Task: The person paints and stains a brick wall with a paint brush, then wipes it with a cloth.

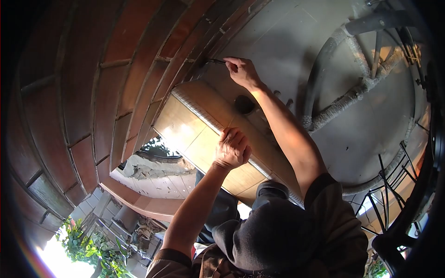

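My right hand (242,72) is shut on a thin dark tool (216,61). The tool's tip touches the seam where the red brick wall (116,92) meets a grey cement surface (287,41). My left hand (232,149) is curled into a fist and rests on the grey edge of a tan tiled ledge (185,127). Nothing shows inside the fist. Both bare forearms reach up from the bottom of the view, over my dark clothing (278,236).
A round dark hole (244,104) sits in the cement between my hands. Grey rough-coated pipes (343,99) cross the cement at the right, and a black wire frame (394,185) stands beyond them. Green plants (92,250) and bright daylight show at the lower left.
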Action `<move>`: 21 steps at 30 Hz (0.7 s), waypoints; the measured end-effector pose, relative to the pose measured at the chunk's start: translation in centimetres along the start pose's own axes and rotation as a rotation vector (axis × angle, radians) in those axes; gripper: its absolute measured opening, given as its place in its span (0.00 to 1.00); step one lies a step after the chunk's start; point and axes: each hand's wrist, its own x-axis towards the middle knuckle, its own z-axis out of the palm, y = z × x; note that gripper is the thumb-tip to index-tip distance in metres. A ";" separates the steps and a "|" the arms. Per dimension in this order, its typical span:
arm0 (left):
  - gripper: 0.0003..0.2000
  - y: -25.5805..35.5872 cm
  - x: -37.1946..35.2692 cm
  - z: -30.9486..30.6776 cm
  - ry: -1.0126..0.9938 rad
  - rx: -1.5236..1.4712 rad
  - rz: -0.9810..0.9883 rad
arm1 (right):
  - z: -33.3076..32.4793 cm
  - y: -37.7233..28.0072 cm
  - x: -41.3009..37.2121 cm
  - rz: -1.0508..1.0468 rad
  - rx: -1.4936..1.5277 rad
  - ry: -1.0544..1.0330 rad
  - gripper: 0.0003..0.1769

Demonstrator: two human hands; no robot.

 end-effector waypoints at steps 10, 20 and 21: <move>0.07 0.0 0.1 -0.1 -0.024 0.011 0.004 | 3.1 -1.3 -4.2 -0.065 -0.167 0.046 0.06; 0.07 -0.1 -0.2 0.2 -0.044 0.014 0.005 | 4.7 0.3 -3.8 0.201 0.367 -0.056 0.12; 0.07 -0.2 -0.2 0.2 -0.040 0.019 0.009 | 2.2 -1.9 -1.8 0.142 -0.056 -0.049 0.11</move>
